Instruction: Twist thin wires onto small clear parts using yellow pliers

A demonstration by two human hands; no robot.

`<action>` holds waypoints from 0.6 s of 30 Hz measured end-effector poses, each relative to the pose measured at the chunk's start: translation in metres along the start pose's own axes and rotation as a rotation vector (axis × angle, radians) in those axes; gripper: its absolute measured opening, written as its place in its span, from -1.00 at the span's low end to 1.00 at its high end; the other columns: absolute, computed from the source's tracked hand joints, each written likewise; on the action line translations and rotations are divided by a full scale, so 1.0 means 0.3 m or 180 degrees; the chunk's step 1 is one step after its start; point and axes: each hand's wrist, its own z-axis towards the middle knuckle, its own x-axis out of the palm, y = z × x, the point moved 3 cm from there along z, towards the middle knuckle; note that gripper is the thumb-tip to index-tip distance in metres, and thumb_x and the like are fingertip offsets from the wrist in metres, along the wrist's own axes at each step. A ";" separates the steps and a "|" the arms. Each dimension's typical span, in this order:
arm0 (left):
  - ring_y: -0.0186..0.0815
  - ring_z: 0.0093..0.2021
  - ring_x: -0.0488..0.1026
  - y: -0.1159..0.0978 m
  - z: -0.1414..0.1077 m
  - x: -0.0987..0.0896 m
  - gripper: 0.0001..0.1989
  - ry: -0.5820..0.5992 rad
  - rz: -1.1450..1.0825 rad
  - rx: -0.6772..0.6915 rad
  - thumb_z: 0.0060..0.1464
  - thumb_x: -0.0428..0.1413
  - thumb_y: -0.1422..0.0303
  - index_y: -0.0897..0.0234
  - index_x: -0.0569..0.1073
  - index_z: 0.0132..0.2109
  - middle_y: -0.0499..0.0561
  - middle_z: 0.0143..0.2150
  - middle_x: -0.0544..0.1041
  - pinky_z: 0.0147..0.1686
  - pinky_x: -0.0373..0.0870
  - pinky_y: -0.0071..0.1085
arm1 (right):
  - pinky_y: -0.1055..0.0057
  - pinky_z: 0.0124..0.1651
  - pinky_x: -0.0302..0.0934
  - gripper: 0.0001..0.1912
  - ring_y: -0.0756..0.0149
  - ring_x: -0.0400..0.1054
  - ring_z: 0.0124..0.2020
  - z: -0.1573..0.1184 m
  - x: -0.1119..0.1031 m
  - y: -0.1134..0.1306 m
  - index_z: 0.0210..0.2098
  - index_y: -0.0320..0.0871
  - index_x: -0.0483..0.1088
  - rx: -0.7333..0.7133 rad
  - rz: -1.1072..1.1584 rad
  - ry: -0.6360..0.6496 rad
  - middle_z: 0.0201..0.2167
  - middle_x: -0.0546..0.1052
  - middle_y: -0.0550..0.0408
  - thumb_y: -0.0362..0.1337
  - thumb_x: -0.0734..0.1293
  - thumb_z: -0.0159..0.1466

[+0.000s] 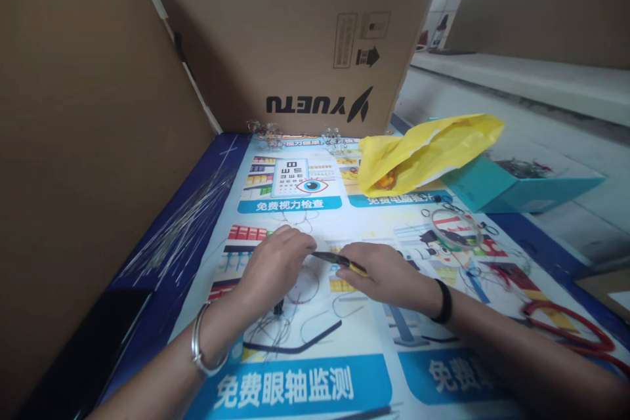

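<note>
My right hand [377, 269] is wrapped round a pair of pliers [335, 258] with dark jaws and yellow-edged handles. The jaws point left and reach the fingertips of my left hand [278, 262]. Those left fingers are pinched together; what they hold, perhaps thin wire, is too small to make out. Beneath the left hand, a tangle of thin wires [278, 328] lies on a printed poster sheet [364, 321]. Fine wire loops [295, 218] rest just beyond the left knuckles.
Straight thin wires [184, 226] lie at the left beside a dark flat object [93, 354]. A tall cardboard box [295, 33] closes off the back. At the right are a yellow bag [428, 151], a teal box [522, 187], a coil [455, 228] and red loops [566, 325].
</note>
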 end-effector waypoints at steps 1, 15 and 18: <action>-0.28 -0.27 0.35 0.002 0.001 0.000 -0.83 0.0000 -0.0092 -0.0060 0.11 -0.06 0.54 0.27 0.41 -0.28 0.00 -0.35 0.47 -0.25 0.29 -0.34 | 0.44 -0.36 0.06 -0.75 0.29 0.32 -0.37 -0.001 0.000 0.001 -0.27 -0.13 0.34 0.0030 -0.0042 0.0011 -0.37 0.47 0.08 -0.12 0.15 0.26; -0.27 -0.30 0.36 0.090 -0.010 0.031 -0.93 0.0686 -0.0332 -0.0994 0.01 0.05 0.40 0.22 0.42 -0.33 -0.03 -0.35 0.42 -0.35 0.24 -0.41 | 0.43 -0.31 0.10 -0.77 0.26 0.35 -0.29 -0.013 0.004 0.004 -0.26 -0.14 0.34 0.0155 -0.0389 -0.0037 -0.32 0.49 0.04 -0.15 0.16 0.26; -0.25 -0.28 0.36 0.077 -0.011 0.042 -0.93 0.0698 -0.0149 -0.0952 0.01 0.04 0.39 0.23 0.42 -0.36 -0.02 -0.36 0.41 -0.33 0.23 -0.39 | 0.42 -0.32 0.11 -0.76 0.24 0.35 -0.30 -0.016 0.007 0.010 -0.26 -0.15 0.33 0.0161 -0.0516 -0.0028 -0.34 0.48 0.03 -0.14 0.16 0.26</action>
